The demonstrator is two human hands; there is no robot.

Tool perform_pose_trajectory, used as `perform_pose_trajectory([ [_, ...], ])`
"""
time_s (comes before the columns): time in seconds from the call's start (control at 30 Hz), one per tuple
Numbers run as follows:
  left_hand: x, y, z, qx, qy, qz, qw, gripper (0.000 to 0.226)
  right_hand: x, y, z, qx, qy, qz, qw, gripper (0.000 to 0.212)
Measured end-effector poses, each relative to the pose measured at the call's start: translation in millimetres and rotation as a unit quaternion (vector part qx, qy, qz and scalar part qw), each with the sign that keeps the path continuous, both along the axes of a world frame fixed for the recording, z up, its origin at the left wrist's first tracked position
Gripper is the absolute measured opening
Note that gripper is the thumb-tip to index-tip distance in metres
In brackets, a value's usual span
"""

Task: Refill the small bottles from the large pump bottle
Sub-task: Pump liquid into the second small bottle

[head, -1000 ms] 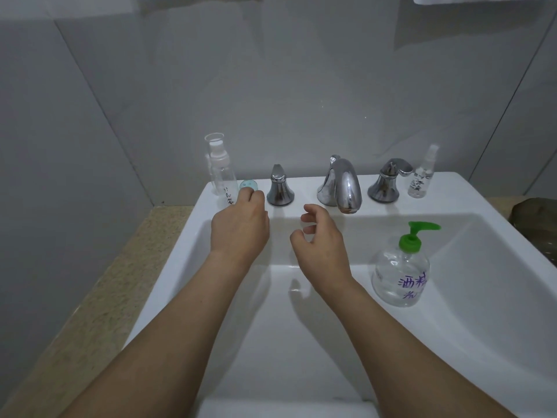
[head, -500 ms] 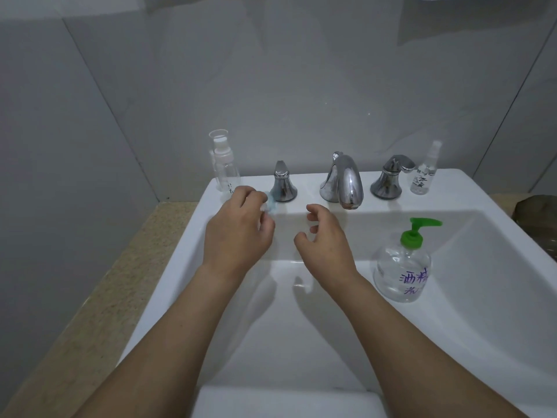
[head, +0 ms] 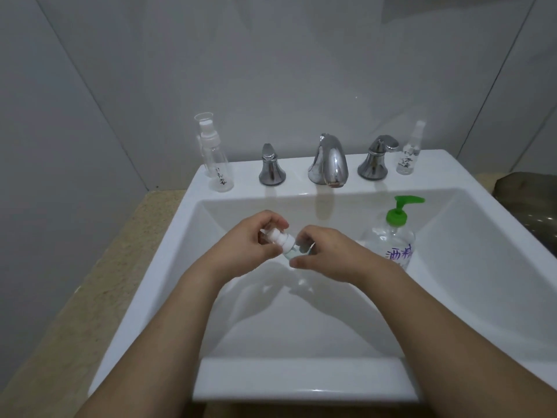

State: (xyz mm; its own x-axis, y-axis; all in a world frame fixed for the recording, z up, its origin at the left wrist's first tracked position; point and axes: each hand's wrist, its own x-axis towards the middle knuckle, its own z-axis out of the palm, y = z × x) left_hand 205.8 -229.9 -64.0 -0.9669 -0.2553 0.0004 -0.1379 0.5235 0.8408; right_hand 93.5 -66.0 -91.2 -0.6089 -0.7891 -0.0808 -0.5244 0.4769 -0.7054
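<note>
Three small bottles show, and one pump bottle (head: 388,245); two small ones stand on the sink (head: 301,384) ledge, one (head: 221,173) left of the faucet (head: 328,161), one (head: 407,158) right of it; the third, a spray bottle (head: 286,241), lies tilted over the basin below the faucet, its long axis running crosswise, white nozzle pointing left; the left hand (head: 250,241) pinches the nozzle, the right hand (head: 328,254) grips the body; the pump bottle stands just right of the hands, partly hidden by the right one; two taps flank the faucet.

three small bottles (head: 221,173) (head: 409,156) (head: 291,247), one pump bottle (head: 391,236), two tap handles (head: 272,170) (head: 375,161), one spout (head: 328,161)
</note>
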Motion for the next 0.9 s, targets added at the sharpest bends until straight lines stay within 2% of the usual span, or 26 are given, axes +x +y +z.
perform_pose_trajectory([
  [0.07, 1, -2, -3, -0.035, -0.022, 0.008, 0.999, 0.035, -2, -2, -1, 0.002, -0.008, 0.003, 1.000, 0.035],
  [0.3, 3, -14, -1, -0.043, -0.033, 0.004, 0.999, 0.016, -4, -9, 1, -0.018, -0.014, 0.020, 1.000, 0.035],
  [0.47, 0, -12, 0, -0.042, -0.041, 0.055, 0.997, 0.032, 0, -14, 4, -0.044, 0.000, 0.024, 0.999, 0.039],
  [0.53, -1, -11, 0, -0.013, -0.029, 0.037, 0.999, 0.023, 0, -14, 4, -0.048, 0.002, 0.022, 0.999, 0.041],
  [0.63, -2, -9, -2, -0.022, -0.027, 0.000, 0.999, 0.019, -2, -12, 4, -0.043, -0.010, 0.016, 0.999, 0.040],
  [0.77, -5, -14, -1, -0.002, -0.012, 0.029, 1.000, 0.021, -2, -15, 6, -0.062, -0.007, 0.009, 0.998, 0.040],
  [0.9, -6, -16, 0, 0.059, -0.010, 0.068, 0.996, 0.040, 2, -21, 10, -0.109, 0.038, 0.011, 0.993, 0.044],
])
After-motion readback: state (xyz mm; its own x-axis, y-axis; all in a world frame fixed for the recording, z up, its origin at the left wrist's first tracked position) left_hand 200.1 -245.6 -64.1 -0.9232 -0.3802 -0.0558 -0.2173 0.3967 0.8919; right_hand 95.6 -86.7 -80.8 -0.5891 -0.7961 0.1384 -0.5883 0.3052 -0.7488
